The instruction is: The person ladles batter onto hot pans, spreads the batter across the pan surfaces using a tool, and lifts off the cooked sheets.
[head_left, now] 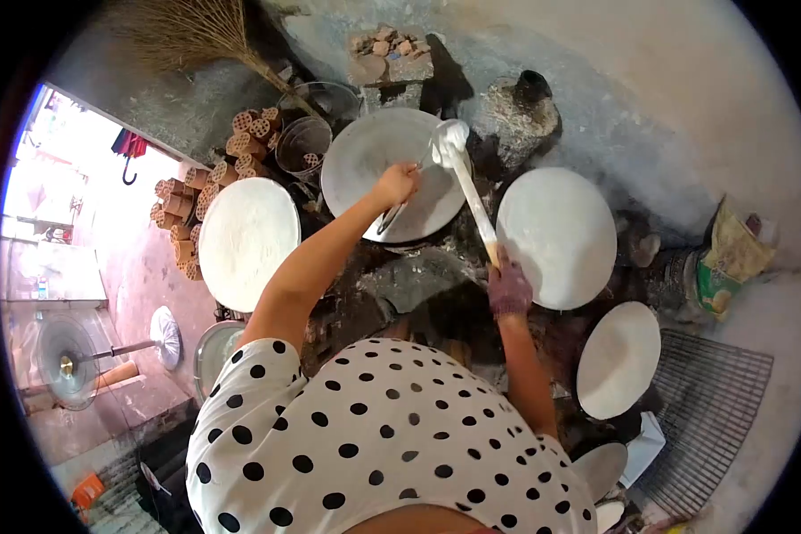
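Observation:
My left hand (399,185), bare, is closed round a thin metal tool (390,219) above the large round grey pan (356,147). In my right hand (510,287), which wears a purplish glove, is the wooden handle of a long stick (473,203). The stick's far end is coated in a thick white mass (450,141) over the pan's right edge. A thin part of the metal tool seems to reach toward that mass. Round pans with white surfaces stand at the left (249,245) and right (556,238) of the grey pan.
Another white round pan (618,360) sits lower right, beside a wire grid (707,414). Perforated clay-coloured cylinders (227,169) are stacked at the left near a bucket (303,145). A broom (196,36) leans behind. A fan (67,365) stands far left.

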The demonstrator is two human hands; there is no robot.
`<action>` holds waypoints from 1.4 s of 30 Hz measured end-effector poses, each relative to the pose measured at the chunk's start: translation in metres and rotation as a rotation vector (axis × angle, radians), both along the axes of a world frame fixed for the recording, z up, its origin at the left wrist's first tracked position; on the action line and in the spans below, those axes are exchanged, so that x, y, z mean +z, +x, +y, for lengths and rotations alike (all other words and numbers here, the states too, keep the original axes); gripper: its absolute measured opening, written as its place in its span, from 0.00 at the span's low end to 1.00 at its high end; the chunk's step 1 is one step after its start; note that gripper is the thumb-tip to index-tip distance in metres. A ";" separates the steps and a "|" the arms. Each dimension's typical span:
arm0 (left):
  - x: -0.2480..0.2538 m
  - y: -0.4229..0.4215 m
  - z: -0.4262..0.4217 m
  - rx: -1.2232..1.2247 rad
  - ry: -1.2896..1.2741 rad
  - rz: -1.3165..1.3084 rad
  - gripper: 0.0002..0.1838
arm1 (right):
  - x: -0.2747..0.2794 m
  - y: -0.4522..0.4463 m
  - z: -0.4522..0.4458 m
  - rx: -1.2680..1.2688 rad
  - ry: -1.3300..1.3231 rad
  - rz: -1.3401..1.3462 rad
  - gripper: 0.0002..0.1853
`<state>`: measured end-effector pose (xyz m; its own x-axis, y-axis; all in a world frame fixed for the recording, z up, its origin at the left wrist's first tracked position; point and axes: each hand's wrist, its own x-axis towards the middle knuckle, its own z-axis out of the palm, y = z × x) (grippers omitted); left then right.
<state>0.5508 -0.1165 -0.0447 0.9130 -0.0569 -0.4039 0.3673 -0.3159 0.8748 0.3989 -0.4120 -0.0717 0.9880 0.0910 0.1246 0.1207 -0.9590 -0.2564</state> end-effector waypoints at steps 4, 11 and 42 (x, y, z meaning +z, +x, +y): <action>-0.051 0.017 0.037 -0.105 0.703 -0.582 0.21 | -0.044 -0.008 0.034 -0.095 0.315 -0.255 0.27; -0.008 0.005 0.102 -0.040 0.864 -0.469 0.24 | -0.053 0.055 0.142 -0.427 0.325 0.353 0.26; 0.060 -0.276 0.118 0.630 -0.649 -0.079 0.18 | -0.046 0.129 0.111 -0.257 0.425 0.386 0.27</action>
